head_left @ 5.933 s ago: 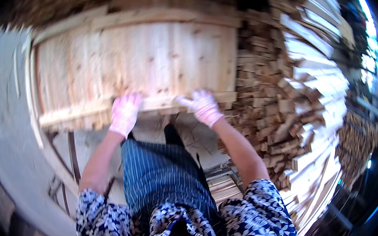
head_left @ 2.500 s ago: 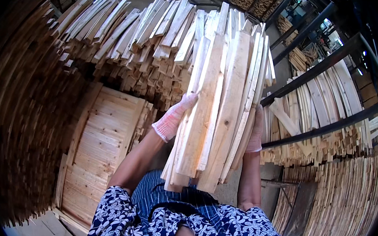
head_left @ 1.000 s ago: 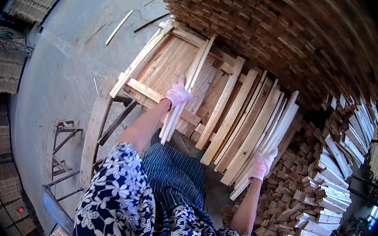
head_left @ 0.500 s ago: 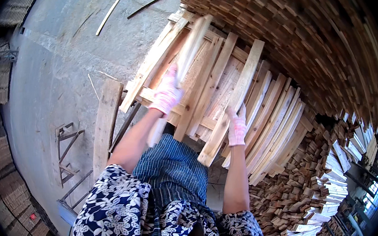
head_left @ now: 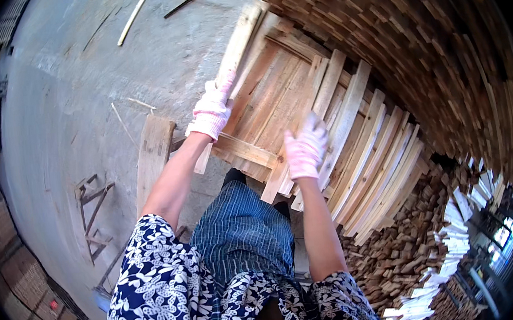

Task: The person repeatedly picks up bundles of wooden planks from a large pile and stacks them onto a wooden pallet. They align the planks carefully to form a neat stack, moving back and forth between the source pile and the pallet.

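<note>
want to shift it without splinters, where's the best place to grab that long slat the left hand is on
Probably at the near end of the slat, where the left hand rests on it. It lies along the outer edge of the board stack, next to bare floor, so coming from the floor side and wrapping its narrow width looks easiest.

Pale wooden slats (head_left: 327,128) fanned side by side, slanting, atop wooden pallet (head_left: 249,151) on concrete floor.
</note>
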### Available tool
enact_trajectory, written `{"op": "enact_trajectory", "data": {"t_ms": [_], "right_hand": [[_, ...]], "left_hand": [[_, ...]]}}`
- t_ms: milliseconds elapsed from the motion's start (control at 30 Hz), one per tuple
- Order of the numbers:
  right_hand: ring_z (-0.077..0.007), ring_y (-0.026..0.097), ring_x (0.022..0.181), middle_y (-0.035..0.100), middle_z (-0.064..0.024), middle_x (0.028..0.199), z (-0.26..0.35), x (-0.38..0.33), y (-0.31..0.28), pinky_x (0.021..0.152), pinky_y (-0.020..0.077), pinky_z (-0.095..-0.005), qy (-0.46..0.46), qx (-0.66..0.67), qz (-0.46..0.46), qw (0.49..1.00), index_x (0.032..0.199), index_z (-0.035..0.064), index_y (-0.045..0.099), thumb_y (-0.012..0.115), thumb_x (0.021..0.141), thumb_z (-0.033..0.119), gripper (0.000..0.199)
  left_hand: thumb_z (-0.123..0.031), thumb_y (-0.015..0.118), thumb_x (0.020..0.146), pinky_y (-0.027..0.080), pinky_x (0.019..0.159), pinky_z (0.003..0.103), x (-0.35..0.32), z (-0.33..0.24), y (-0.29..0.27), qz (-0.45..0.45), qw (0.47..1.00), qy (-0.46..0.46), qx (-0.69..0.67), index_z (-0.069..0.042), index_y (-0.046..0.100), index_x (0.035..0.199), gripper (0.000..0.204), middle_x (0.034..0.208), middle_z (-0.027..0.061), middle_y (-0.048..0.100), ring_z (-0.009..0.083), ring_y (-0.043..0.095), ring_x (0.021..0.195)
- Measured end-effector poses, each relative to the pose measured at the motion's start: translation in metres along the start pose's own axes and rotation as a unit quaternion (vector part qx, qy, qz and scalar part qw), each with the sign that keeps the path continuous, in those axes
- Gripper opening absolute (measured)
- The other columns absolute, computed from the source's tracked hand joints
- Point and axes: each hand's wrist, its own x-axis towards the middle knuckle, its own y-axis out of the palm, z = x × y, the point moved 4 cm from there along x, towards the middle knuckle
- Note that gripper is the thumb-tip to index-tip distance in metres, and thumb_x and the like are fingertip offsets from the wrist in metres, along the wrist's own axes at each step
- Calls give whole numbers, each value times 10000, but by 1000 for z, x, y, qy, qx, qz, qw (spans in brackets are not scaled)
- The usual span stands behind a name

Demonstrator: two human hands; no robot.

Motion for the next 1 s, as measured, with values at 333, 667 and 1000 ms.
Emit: {"op": "enact_trajectory", "data": {"t_ms": [333, 667, 1000], "right_hand": [[-503, 491, 1308, 208, -308, 1616, 1, 34, 17, 1059, 472, -560, 138, 69, 147, 977, 1582, 103, 232, 775, 819, 281, 953], [-534, 427, 1366, 326, -401, 1501, -37, 31, 48, 1151, 408, -508, 119, 142, -32, 982, 1615, 25, 136, 624, 887, 130, 883], [-467, 638, 987, 462, -303, 1236, 48, 50, 61, 882, 555, -531, 149, 147, 76, 975, 1659, 196, 64, 611, 970, 372, 897]], "left_hand": [[-246, 613, 997, 518, 1010, 509, 44, 39, 50, -67, 988, 135, -35, -287, 310, 1619, 692, 1489, 361, 396, 529, 542, 1264], [-128, 636, 937, 538, 971, 537, 26, 23, 40, -93, 990, 102, 9, -314, 394, 1564, 698, 1474, 373, 422, 543, 597, 1157], [-383, 578, 1019, 365, 1182, 485, 29, 20, 29, 24, 996, 58, -65, -248, 353, 1604, 640, 1583, 370, 273, 536, 395, 1411]]}}
